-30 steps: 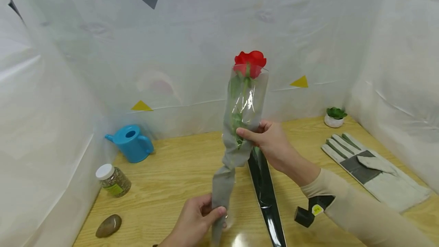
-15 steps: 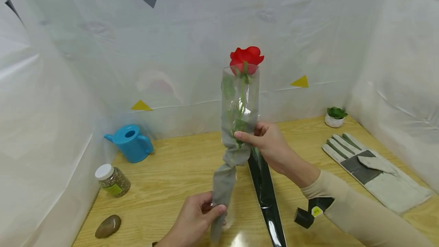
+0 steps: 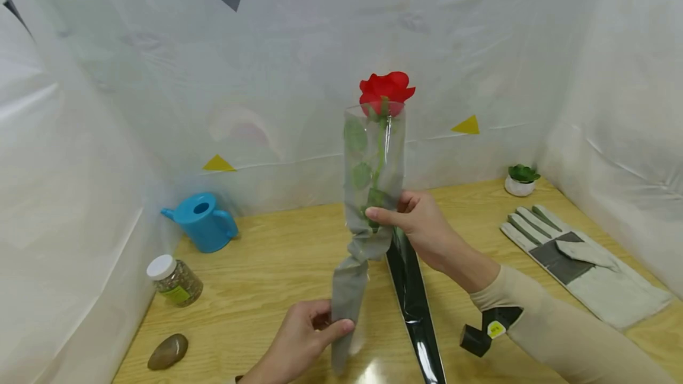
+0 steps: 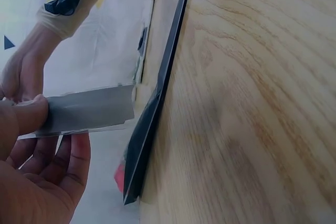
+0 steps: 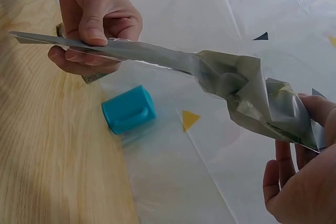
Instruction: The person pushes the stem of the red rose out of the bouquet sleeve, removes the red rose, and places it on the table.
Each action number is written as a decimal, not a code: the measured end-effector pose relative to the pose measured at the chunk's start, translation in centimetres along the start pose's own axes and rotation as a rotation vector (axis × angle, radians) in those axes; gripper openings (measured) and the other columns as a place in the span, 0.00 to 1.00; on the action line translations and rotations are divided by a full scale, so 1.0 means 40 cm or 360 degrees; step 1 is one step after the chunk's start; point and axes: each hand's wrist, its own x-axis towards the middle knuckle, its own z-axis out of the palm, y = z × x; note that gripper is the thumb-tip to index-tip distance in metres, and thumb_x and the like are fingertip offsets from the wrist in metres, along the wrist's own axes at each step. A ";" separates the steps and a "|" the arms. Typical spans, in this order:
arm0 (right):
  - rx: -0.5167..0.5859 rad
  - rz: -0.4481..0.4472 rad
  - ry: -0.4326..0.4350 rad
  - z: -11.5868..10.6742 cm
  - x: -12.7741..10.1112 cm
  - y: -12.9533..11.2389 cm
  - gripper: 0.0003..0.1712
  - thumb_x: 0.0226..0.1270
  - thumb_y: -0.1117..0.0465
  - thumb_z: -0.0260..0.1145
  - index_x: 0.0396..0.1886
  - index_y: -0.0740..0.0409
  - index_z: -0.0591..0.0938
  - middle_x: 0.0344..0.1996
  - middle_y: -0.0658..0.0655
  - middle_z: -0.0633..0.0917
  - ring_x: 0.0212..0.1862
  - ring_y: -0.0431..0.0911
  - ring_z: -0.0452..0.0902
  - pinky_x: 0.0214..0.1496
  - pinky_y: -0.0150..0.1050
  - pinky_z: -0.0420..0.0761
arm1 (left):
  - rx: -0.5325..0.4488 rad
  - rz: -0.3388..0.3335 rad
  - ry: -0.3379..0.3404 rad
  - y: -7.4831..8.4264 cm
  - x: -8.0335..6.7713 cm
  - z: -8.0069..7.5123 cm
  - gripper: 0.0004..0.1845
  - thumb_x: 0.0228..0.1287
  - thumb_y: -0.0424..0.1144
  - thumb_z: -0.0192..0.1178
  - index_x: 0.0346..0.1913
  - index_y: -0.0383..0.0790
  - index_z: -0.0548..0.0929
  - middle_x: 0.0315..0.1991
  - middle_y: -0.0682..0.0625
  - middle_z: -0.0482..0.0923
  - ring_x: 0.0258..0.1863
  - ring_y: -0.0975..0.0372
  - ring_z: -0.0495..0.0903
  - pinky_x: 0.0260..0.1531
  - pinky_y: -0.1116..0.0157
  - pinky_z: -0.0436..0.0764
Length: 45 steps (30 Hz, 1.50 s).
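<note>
While working above the table (image 3: pixel 256 277), holding up a grey-clear sleeve (image 3: pixel 368 246), nearly upright and crumpled midway. Seeing a black wrap (image 3: pixel 413 307) lying just right of it and a glove (image 3: pixel 578 265) farther right. Gripping the sleeve above the crumple with the right hand (image 3: pixel 421 224), pinching its narrow lower end with the left hand (image 3: pixel 301 333). Facing a blue can (image 3: pixel 205 224) at left, a rose (image 3: pixel 386 89) topping the sleeve, a jar (image 3: pixel 176 282) near the can, a potted plant (image 3: pixel 522 180) far right, a stone (image 3: pixel 168 352) near left.
</note>
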 end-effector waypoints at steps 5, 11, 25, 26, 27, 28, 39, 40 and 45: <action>0.0039 0.0014 0.0024 -0.002 0.005 -0.005 0.17 0.61 0.64 0.74 0.47 0.69 0.83 0.40 0.54 0.87 0.54 0.48 0.76 0.64 0.44 0.67 | 0.0080 0.0028 -0.0021 -0.003 -0.003 -0.007 0.08 0.63 0.40 0.69 0.34 0.38 0.87 0.28 0.56 0.84 0.28 0.67 0.80 0.30 0.67 0.81; 0.0101 -0.0060 0.0027 -0.011 0.017 -0.026 0.12 0.62 0.65 0.73 0.44 0.65 0.84 0.44 0.54 0.85 0.55 0.48 0.75 0.64 0.43 0.69 | 0.0133 -0.0011 -0.0102 -0.018 -0.011 -0.008 0.11 0.63 0.40 0.69 0.25 0.40 0.84 0.25 0.57 0.82 0.28 0.67 0.80 0.29 0.66 0.81; 0.0088 -0.0140 0.0061 -0.012 0.022 -0.032 0.08 0.60 0.65 0.75 0.38 0.63 0.87 0.37 0.54 0.87 0.46 0.47 0.78 0.51 0.39 0.78 | 0.0037 -0.0062 -0.0166 -0.010 0.003 -0.014 0.08 0.66 0.41 0.67 0.43 0.41 0.87 0.34 0.56 0.85 0.35 0.64 0.83 0.34 0.64 0.83; 0.0076 -0.0149 0.0055 -0.010 0.021 -0.030 0.09 0.60 0.65 0.75 0.39 0.64 0.86 0.36 0.55 0.87 0.45 0.47 0.79 0.49 0.39 0.79 | 0.0017 -0.0045 -0.0159 -0.004 0.010 -0.016 0.10 0.67 0.42 0.66 0.45 0.40 0.87 0.36 0.55 0.85 0.37 0.63 0.83 0.36 0.64 0.83; 0.0050 -0.0152 0.0057 -0.009 0.020 -0.029 0.09 0.60 0.65 0.75 0.38 0.64 0.86 0.34 0.54 0.87 0.43 0.46 0.79 0.46 0.38 0.79 | 0.0004 -0.0017 -0.0141 0.002 0.017 -0.018 0.11 0.67 0.42 0.65 0.46 0.40 0.86 0.38 0.54 0.86 0.38 0.62 0.84 0.37 0.63 0.83; 0.0028 -0.0155 0.0054 -0.007 0.018 -0.027 0.09 0.59 0.65 0.75 0.39 0.65 0.86 0.33 0.54 0.87 0.42 0.46 0.79 0.44 0.38 0.79 | -0.0008 0.0019 -0.0126 0.008 0.023 -0.019 0.11 0.68 0.42 0.65 0.46 0.38 0.86 0.39 0.53 0.86 0.38 0.61 0.85 0.37 0.62 0.84; -0.0138 -0.0122 -0.0018 0.007 0.004 -0.021 0.18 0.59 0.63 0.76 0.45 0.70 0.85 0.37 0.58 0.87 0.47 0.51 0.78 0.53 0.42 0.77 | -0.0080 0.0087 -0.0051 0.036 0.031 -0.039 0.09 0.68 0.43 0.65 0.39 0.42 0.90 0.35 0.51 0.87 0.36 0.58 0.85 0.37 0.60 0.84; -0.0147 -0.0127 -0.0023 0.006 0.004 -0.022 0.18 0.59 0.63 0.76 0.44 0.70 0.85 0.37 0.58 0.87 0.46 0.51 0.78 0.53 0.42 0.77 | -0.0073 0.0085 -0.0054 0.038 0.032 -0.042 0.09 0.68 0.44 0.64 0.39 0.42 0.90 0.35 0.51 0.86 0.36 0.58 0.85 0.37 0.59 0.84; -0.0206 -0.0174 -0.0048 0.010 0.003 -0.020 0.17 0.58 0.63 0.77 0.43 0.70 0.86 0.37 0.58 0.87 0.42 0.50 0.78 0.46 0.40 0.80 | -0.0061 0.0069 -0.0052 0.043 0.033 -0.047 0.08 0.67 0.42 0.65 0.37 0.41 0.89 0.34 0.50 0.86 0.32 0.57 0.85 0.33 0.57 0.84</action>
